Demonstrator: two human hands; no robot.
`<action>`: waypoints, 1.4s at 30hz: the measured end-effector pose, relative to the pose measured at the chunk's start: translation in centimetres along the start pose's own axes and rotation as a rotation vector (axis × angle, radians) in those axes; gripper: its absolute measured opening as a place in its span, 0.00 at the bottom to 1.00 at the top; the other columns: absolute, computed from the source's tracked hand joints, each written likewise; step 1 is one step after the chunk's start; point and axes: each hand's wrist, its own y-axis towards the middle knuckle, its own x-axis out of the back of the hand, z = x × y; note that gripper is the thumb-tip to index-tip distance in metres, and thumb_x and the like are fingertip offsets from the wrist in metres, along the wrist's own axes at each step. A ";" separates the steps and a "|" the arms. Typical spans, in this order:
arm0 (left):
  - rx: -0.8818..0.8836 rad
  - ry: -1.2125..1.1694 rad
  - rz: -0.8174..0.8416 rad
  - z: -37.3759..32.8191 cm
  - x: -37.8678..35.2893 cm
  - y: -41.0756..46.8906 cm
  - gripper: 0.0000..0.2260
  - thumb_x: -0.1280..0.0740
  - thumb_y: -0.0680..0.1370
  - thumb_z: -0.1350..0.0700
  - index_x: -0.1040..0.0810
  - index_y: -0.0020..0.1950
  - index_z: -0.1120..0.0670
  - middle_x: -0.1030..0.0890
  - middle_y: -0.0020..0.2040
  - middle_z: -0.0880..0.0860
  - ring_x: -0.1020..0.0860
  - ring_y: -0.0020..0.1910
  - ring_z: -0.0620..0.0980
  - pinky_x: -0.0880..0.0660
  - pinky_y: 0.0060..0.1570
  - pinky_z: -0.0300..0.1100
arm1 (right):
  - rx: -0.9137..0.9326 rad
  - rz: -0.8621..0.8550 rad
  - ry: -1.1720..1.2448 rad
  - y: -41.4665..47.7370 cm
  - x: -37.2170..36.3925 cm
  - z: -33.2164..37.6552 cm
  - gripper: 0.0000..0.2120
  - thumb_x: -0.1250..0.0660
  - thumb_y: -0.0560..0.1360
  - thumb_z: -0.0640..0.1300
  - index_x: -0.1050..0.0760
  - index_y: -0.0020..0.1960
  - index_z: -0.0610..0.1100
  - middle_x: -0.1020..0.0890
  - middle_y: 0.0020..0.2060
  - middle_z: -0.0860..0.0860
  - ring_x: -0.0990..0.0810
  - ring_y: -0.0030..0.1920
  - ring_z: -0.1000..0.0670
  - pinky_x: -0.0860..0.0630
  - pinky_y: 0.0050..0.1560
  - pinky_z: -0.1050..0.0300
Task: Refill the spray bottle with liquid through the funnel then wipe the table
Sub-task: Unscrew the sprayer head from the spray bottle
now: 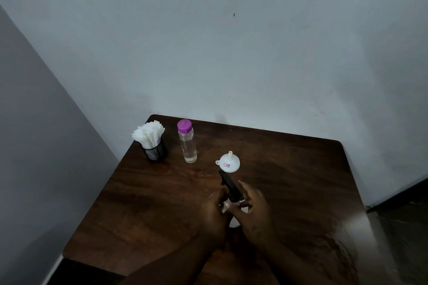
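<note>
Spray bottle (231, 213) | left hand (214, 211) grips body, right hand (253, 211) grasps black head (230, 184) | twist off steadily, bottle upright | funnel (228, 163) just beyond fingers

Dark wooden worktop (148, 203); on it: mesh cup of tissues (154, 150), purple-capped clear bottle (188, 143), upturned white funnel (229, 162).

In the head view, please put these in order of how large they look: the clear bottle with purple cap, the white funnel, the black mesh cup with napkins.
1. Clear bottle with purple cap and black mesh cup with napkins: they look alike, so no ranking between them.
2. White funnel, clearly smallest.
</note>
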 end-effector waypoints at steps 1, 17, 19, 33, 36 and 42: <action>0.012 -0.028 0.025 -0.1 0.0 0.0 0.13 0.28 0.75 0.58 0.19 0.59 0.52 0.21 0.55 0.42 0.22 0.53 0.40 0.28 0.52 0.31 | -0.013 -0.026 -0.011 0.2 -0.2 0.1 0.26 0.23 0.66 0.57 0.25 0.61 0.57 0.20 0.52 0.58 0.19 0.51 0.58 0.22 0.50 0.59; 0.009 -0.052 0.004 0.6 -0.5 0.2 0.11 0.27 0.77 0.57 0.20 0.55 0.42 0.17 0.50 0.36 0.19 0.53 0.36 0.25 0.52 0.29 | -0.012 -0.062 -0.111 0.0 -0.5 0.1 0.24 0.24 0.65 0.61 0.27 0.57 0.59 0.22 0.50 0.60 0.20 0.49 0.59 0.21 0.46 0.56; 0.098 -0.053 -0.053 0.7 -1.2 0.6 0.11 0.30 0.79 0.62 0.20 0.60 0.52 0.18 0.54 0.43 0.20 0.55 0.41 0.27 0.54 0.32 | 0.023 -0.106 -0.174 0.1 -0.6 0.3 0.20 0.24 0.67 0.58 0.26 0.55 0.58 0.23 0.48 0.61 0.21 0.46 0.60 0.22 0.44 0.57; -0.043 -0.123 -0.019 0.8 -0.5 0.1 0.11 0.31 0.76 0.51 0.20 0.55 0.38 0.16 0.53 0.41 0.19 0.55 0.38 0.22 0.56 0.39 | 0.094 -0.082 -0.283 0.2 -0.8 0.6 0.19 0.28 0.67 0.61 0.27 0.55 0.59 0.26 0.49 0.62 0.24 0.48 0.59 0.22 0.47 0.50; -0.043 -0.129 0.002 0.9 -0.6 0.2 0.13 0.30 0.77 0.53 0.22 0.52 0.34 0.17 0.53 0.39 0.19 0.56 0.39 0.23 0.55 0.37 | 0.089 -0.101 -0.261 0.3 -0.9 0.6 0.14 0.28 0.69 0.57 0.25 0.52 0.56 0.26 0.47 0.60 0.24 0.47 0.59 0.22 0.46 0.49; -0.064 -0.115 -0.008 0.9 -0.4 0.2 0.09 0.28 0.75 0.52 0.19 0.55 0.44 0.17 0.53 0.42 0.19 0.55 0.42 0.22 0.55 0.41 | 0.111 -0.075 -0.187 0.4 -0.3 1.0 0.12 0.27 0.70 0.54 0.21 0.53 0.56 0.24 0.49 0.63 0.23 0.53 0.60 0.22 0.52 0.52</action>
